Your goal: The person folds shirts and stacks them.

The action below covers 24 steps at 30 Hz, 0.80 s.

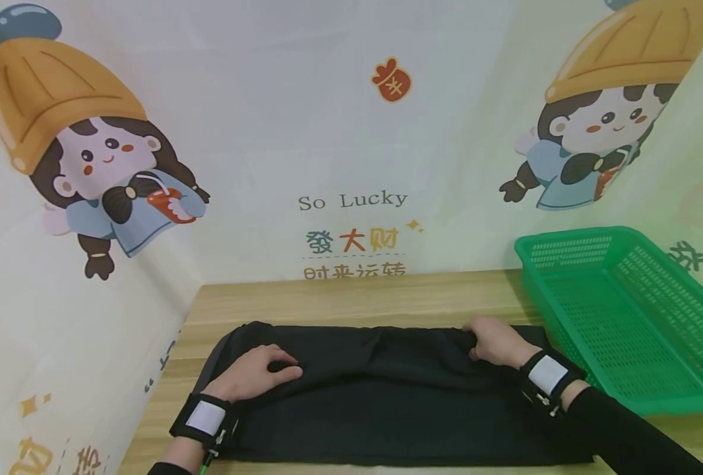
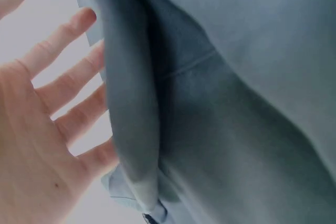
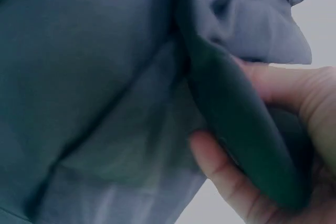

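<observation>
A black cloth (image 1: 411, 422), folded into a wide rectangle, lies on the wooden table with a raised ridge across it. My left hand (image 1: 256, 373) rests at its left part. In the left wrist view the fingers of that hand (image 2: 58, 103) are straight and spread, their tips behind the edge of a fold (image 2: 131, 98). At the upper right of the cloth, my right hand (image 1: 496, 342) grips a bunched fold. The right wrist view has this fold (image 3: 241, 129) between the thumb and fingers (image 3: 226, 171). A seam line crosses the fabric in the left wrist view.
A green plastic basket (image 1: 624, 402) with perforated walls stands at the right, close to the right forearm. The wooden table (image 1: 351, 300) meets a printed white backdrop (image 1: 256, 132) at the back and left.
</observation>
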Each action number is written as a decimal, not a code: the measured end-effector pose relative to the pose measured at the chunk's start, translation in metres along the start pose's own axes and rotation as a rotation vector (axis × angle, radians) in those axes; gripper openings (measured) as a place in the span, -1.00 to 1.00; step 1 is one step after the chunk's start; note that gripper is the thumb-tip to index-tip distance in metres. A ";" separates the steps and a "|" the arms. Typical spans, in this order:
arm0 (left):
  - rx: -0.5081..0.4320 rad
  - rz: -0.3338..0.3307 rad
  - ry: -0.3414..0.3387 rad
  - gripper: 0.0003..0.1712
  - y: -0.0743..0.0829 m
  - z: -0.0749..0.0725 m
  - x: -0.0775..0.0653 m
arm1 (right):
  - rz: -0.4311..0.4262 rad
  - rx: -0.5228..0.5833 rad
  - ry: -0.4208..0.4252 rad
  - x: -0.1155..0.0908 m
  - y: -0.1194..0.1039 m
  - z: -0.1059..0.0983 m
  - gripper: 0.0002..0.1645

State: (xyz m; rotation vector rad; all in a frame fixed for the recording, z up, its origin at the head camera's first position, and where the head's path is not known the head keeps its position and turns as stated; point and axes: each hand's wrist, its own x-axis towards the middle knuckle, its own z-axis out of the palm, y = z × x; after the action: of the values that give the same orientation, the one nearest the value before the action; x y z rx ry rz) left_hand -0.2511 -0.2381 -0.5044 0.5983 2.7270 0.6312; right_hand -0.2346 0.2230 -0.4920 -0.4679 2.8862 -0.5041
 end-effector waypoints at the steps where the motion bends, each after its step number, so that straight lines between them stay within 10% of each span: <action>1: 0.004 -0.001 -0.008 -0.49 0.002 0.000 -0.002 | 0.003 -0.009 0.002 -0.001 0.001 0.000 -0.57; 9: 0.138 0.032 -0.064 -0.74 0.005 0.001 -0.017 | -0.022 0.112 0.076 -0.008 0.003 -0.013 -0.87; 13: 0.030 0.035 -0.042 -0.91 -0.002 -0.001 -0.018 | -0.067 0.268 0.212 -0.015 0.006 -0.033 -0.86; 24: -0.278 -0.017 0.135 -0.58 -0.014 -0.028 -0.019 | -0.219 0.588 0.586 -0.043 -0.008 -0.108 -0.85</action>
State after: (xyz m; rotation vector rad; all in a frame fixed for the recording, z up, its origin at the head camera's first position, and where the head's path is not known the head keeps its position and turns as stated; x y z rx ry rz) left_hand -0.2490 -0.2680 -0.4835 0.4796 2.6922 1.0584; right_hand -0.2166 0.2625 -0.3841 -0.6109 2.9711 -1.7093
